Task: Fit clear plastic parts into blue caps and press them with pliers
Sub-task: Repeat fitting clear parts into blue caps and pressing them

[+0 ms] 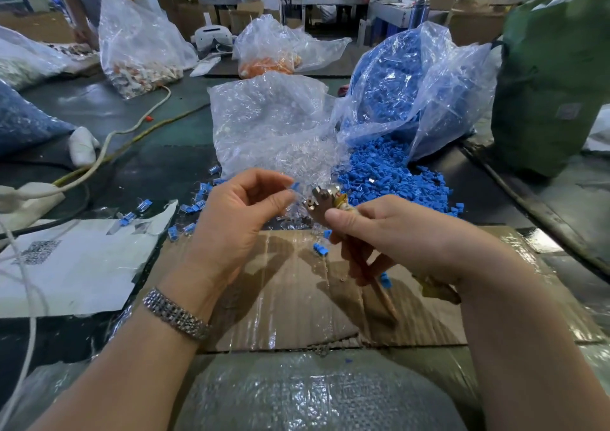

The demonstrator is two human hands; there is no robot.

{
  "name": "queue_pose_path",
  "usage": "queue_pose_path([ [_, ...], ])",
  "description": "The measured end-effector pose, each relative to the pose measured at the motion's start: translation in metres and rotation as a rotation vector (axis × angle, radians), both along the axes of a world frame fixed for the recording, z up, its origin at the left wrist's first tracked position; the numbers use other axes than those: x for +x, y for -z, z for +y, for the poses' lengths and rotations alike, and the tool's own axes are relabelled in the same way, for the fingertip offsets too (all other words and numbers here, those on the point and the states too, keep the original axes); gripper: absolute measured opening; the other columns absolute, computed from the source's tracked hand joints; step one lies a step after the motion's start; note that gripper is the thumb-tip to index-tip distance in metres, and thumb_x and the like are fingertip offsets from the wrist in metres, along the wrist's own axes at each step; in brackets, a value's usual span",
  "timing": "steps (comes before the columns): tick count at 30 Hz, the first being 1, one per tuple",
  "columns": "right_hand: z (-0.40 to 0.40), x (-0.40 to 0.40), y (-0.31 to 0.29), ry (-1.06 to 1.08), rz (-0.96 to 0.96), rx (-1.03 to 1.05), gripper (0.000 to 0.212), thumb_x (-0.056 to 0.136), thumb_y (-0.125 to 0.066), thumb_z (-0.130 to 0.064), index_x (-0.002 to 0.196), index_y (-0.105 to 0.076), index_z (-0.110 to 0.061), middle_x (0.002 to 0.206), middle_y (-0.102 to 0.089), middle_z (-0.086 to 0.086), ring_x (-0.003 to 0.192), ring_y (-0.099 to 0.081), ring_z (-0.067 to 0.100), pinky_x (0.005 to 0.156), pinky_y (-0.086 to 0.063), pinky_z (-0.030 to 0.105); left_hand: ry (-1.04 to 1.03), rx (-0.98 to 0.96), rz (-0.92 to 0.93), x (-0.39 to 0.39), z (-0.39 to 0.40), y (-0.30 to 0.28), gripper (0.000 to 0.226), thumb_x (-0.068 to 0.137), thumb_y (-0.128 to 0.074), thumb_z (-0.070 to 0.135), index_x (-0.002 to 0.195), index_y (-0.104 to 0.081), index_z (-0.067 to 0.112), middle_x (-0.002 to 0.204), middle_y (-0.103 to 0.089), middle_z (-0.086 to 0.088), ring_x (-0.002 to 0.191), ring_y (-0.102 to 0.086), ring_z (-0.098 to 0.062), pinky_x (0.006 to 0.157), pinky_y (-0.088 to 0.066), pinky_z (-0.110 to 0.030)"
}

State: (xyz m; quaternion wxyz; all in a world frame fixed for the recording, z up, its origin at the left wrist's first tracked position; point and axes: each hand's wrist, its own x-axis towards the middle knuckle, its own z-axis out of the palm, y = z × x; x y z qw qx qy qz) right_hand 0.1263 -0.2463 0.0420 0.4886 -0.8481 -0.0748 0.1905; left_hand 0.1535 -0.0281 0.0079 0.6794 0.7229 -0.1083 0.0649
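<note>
Left hand (237,209) pinches a blue cap (294,186) at its fingertips, just left of the pliers' head. Right hand (392,235) grips the pliers (325,204) by their handles. Loose blue caps pile (386,176) lies just beyond, spilling from a bag.

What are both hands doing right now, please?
Left hand: pinches a small blue cap at its fingertips.
Right hand: grips the pliers, head pointing toward the cap.
</note>
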Motion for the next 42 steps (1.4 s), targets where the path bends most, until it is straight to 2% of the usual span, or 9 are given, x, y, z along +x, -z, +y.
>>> queue_pose_path([
  [3, -0.017, 0.005, 0.0, 0.142, -0.094, -0.13, 0.055, 0.093, -0.059, -0.057, 0.095, -0.066, -0.003, 0.08, -0.074, 0.012, 0.073, -0.074, 0.03, 0.081, -0.06, 0.052, -0.282, 0.35, -0.025, 0.003, 0.013, 0.002, 0.017, 0.085, -0.074, 0.008, 0.091, -0.072, 0.023, 0.084, -0.071, 0.004, 0.078, -0.067, -0.011, 0.07, -0.053, -0.021],
  [7, -0.025, 0.012, 0.0, 0.266, -0.221, -0.435, 0.043, 0.093, -0.063, -0.053, 0.073, -0.054, -0.016, 0.065, -0.058, 0.002, 0.056, -0.053, 0.017, 0.054, -0.039, 0.033, -0.535, 0.976, -0.015, 0.004, 0.021, -0.001, 0.013, 0.082, -0.068, 0.014, 0.09, -0.07, 0.024, 0.099, -0.056, -0.002, 0.102, -0.056, -0.029, 0.09, -0.044, -0.045],
  [14, -0.014, 0.018, 0.013, 0.319, -0.214, -0.784, 0.041, 0.09, -0.067, -0.051, 0.087, -0.052, -0.014, 0.104, -0.06, 0.015, 0.094, -0.058, 0.034, 0.073, -0.042, 0.036, 0.017, 0.873, -0.271, -0.01, -0.013, 0.005, 0.021, 0.094, -0.064, 0.016, 0.109, -0.073, 0.029, 0.104, -0.058, 0.01, 0.102, -0.054, -0.007, 0.095, -0.044, -0.027],
  [18, -0.009, 0.017, 0.014, 0.332, -0.166, -0.875, 0.055, 0.087, -0.068, -0.057, 0.116, -0.054, -0.013, 0.123, -0.052, 0.015, 0.114, -0.052, 0.036, 0.096, -0.047, 0.047, 0.113, 0.919, -0.272, -0.007, -0.025, 0.017, 0.021, 0.097, -0.062, 0.033, 0.115, -0.073, 0.029, 0.109, -0.056, 0.011, 0.104, -0.052, -0.006, 0.095, -0.046, -0.031],
  [21, -0.007, 0.016, 0.013, 0.33, -0.15, -0.892, 0.058, 0.087, -0.067, -0.06, 0.119, -0.053, -0.013, 0.126, -0.052, 0.014, 0.115, -0.051, 0.035, 0.096, -0.047, 0.048, 0.103, 0.96, -0.239, -0.005, -0.028, 0.019, 0.019, 0.093, -0.064, 0.043, 0.106, -0.073, 0.032, 0.105, -0.053, 0.015, 0.099, -0.05, -0.004, 0.091, -0.049, -0.032],
  [28, -0.004, 0.013, 0.012, 0.365, -0.294, -0.85, 0.059, 0.088, -0.067, -0.058, 0.127, -0.05, -0.017, 0.133, -0.045, 0.012, 0.128, -0.042, 0.034, 0.104, -0.041, 0.053, 0.108, 0.873, -0.174, -0.006, -0.027, 0.018, 0.01, 0.087, -0.075, 0.034, 0.092, -0.067, 0.028, 0.087, -0.063, 0.017, 0.081, -0.06, 0.003, 0.079, -0.054, -0.025],
  [32, 0.003, 0.012, 0.006, 0.215, -0.36, -0.598, 0.026, 0.086, -0.076, -0.043, 0.099, -0.065, -0.024, 0.1, -0.066, -0.003, 0.098, -0.062, 0.019, 0.091, -0.052, 0.042, 0.105, 0.556, 0.023, -0.001, -0.021, 0.014, 0.01, 0.084, -0.079, 0.023, 0.087, -0.07, 0.023, 0.076, -0.073, 0.003, 0.063, -0.066, -0.002, 0.059, -0.054, -0.018],
  [35, 0.016, 0.009, 0.009, 0.085, -0.365, -0.525, 0.018, 0.084, -0.078, -0.04, 0.087, -0.072, -0.023, 0.082, -0.071, -0.007, 0.082, -0.065, 0.013, 0.081, -0.055, 0.035, 0.076, 0.331, 0.153, 0.003, -0.012, 0.013, 0.011, 0.079, -0.083, 0.02, 0.082, -0.072, 0.02, 0.079, -0.075, -0.001, 0.067, -0.071, -0.012, 0.062, -0.056, -0.02],
  [42, 0.036, 0.01, 0.023, -0.08, -0.469, -0.711, 0.015, 0.092, -0.069, -0.037, 0.101, -0.07, -0.026, 0.104, -0.07, 0.001, 0.1, -0.064, 0.024, 0.081, -0.051, 0.035, 0.134, -0.166, 0.34, 0.005, -0.003, 0.011, 0.016, 0.062, -0.081, 0.005, 0.076, -0.074, 0.009, 0.081, -0.074, -0.017, 0.071, -0.073, -0.024, 0.064, -0.059, -0.024],
])
